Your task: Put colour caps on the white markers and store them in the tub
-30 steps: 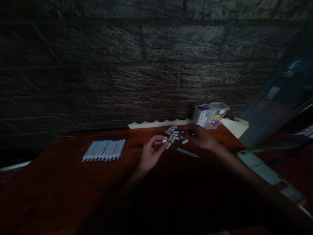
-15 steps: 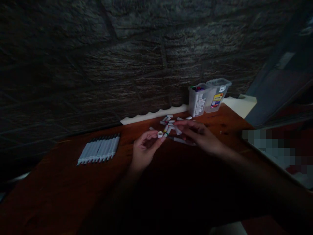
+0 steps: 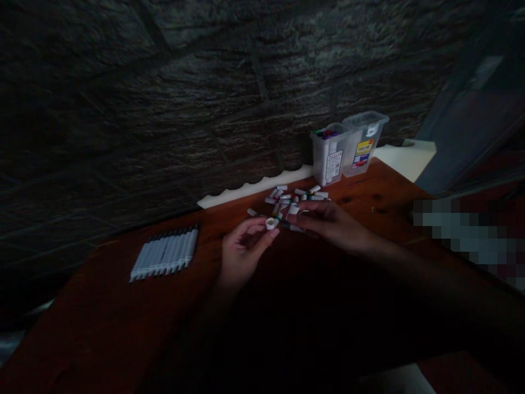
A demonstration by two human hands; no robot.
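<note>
My left hand (image 3: 244, 249) pinches a small white marker cap (image 3: 270, 223) between thumb and fingertips, its hollow end facing up toward me. Close by on the right, the thumb and index finger of my right hand (image 3: 332, 224) are closed on another white cap (image 3: 293, 209), held just above the table. Behind both hands lies a loose heap of short white caps (image 3: 283, 196) with coloured bands. Partly covered by my right hand, a pale marker (image 3: 294, 226) rests on the table. To the left, several white markers (image 3: 166, 251) lie side by side in a neat row.
At the back right stand a clear plastic box (image 3: 326, 156) with markers upright in it and a second clear box (image 3: 363, 145) with a yellow label. A scalloped cream strip (image 3: 254, 187) runs along the stone wall (image 3: 205, 93). The wooden table (image 3: 102, 312) extends left.
My right hand has drawn slightly down and closed on a white cap near my left hand. The left hand keeps its cap. The view has shifted a little.
</note>
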